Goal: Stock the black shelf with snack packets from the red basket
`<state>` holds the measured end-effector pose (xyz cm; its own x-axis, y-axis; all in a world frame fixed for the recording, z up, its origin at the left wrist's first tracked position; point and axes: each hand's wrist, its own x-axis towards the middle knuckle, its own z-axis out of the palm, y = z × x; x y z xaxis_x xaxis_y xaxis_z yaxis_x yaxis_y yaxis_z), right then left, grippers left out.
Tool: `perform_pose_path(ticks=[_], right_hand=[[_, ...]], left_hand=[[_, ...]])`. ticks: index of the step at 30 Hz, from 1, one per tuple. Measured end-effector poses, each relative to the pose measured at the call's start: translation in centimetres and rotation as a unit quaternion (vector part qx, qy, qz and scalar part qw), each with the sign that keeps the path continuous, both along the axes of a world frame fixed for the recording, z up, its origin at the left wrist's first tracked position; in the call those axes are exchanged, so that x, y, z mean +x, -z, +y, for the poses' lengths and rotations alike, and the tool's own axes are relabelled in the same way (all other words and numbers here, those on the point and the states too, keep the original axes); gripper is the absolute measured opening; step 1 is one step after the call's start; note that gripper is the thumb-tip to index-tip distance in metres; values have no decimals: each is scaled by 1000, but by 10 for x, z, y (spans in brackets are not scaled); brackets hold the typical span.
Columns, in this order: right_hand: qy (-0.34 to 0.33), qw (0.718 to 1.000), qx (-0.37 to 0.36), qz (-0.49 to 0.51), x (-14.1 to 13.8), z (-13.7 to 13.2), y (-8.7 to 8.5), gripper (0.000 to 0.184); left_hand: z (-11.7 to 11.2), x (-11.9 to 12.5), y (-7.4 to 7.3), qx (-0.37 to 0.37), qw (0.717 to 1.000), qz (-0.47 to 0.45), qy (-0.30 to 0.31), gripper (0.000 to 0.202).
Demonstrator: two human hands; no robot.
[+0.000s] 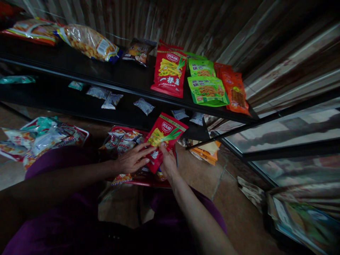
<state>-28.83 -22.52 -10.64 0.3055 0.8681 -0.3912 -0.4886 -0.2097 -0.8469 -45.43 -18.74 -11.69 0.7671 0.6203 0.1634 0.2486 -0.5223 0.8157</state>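
Note:
My right hand [168, 162] grips a red snack bag [169, 130] by its lower right side, thumb on the printed front and the other fingers hidden behind. My left hand [133, 158] has its fingers stretched out, the tips touching the bag's lower left part. The bag is tilted over a red basket [151, 184], which holds several small snack packets [124, 146]. On the shelf above stand matching red snack bags [170, 72].
The black upper shelf [106, 76] also carries green bags [208, 91], orange bags [235, 90] and large clear-fronted bags [89, 40]. Small packets [112, 101] lie on the lower shelf. Another packet-filled tray [86, 134] is at left. Magazines [305, 226] are stacked at lower right.

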Motion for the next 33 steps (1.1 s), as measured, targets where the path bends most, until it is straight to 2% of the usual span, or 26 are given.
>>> perform_pose_path(ticks=[1, 3, 5, 6, 8, 10, 12, 14, 16, 19, 22, 25, 30, 33], right_hand=[[6, 999, -11, 32, 3, 1, -2, 39], [3, 996, -36, 85, 10, 3, -7, 38], [-24, 991, -54, 121, 15, 3, -11, 38], [-44, 988, -59, 137, 16, 3, -13, 38], [-95, 979, -66, 167, 17, 1, -16, 37], [-143, 969, -70, 190, 16, 0, -20, 37], [-172, 962, -77, 198, 14, 0, -21, 37], [-175, 963, -91, 184, 11, 1, -20, 35], [-143, 975, -96, 143, 9, 2, -17, 32], [-60, 993, -69, 70, 8, 4, -9, 31], [-9, 998, -57, 32, 11, 7, -2, 32], [26, 998, -63, 2, 15, 9, 2, 31], [35, 996, -59, -57, 17, 9, 8, 34], [28, 997, -50, -57, 18, 9, 10, 36]], left_hand=[[4, 0, -2, -8, 999, -14, -33, 46], [15, -1, -6, -51, 988, -47, -140, 42], [27, -1, -8, -156, 954, -84, -244, 38], [33, 0, -9, -234, 930, -101, -266, 38], [40, 1, -11, -423, 864, -136, -236, 42], [42, 4, -13, -583, 780, -171, -149, 45], [38, 7, -15, -665, 711, -206, -102, 42], [33, 10, -16, -683, 681, -232, -122, 39], [28, 12, -15, -678, 673, -249, -160, 36], [26, 14, -8, -663, 674, -274, -175, 34], [26, 14, -2, -651, 677, -291, -183, 33], [25, 15, -3, -646, 681, -285, -196, 31], [24, 15, -9, -631, 692, -285, -203, 31], [26, 13, -13, -623, 695, -299, -197, 32]])
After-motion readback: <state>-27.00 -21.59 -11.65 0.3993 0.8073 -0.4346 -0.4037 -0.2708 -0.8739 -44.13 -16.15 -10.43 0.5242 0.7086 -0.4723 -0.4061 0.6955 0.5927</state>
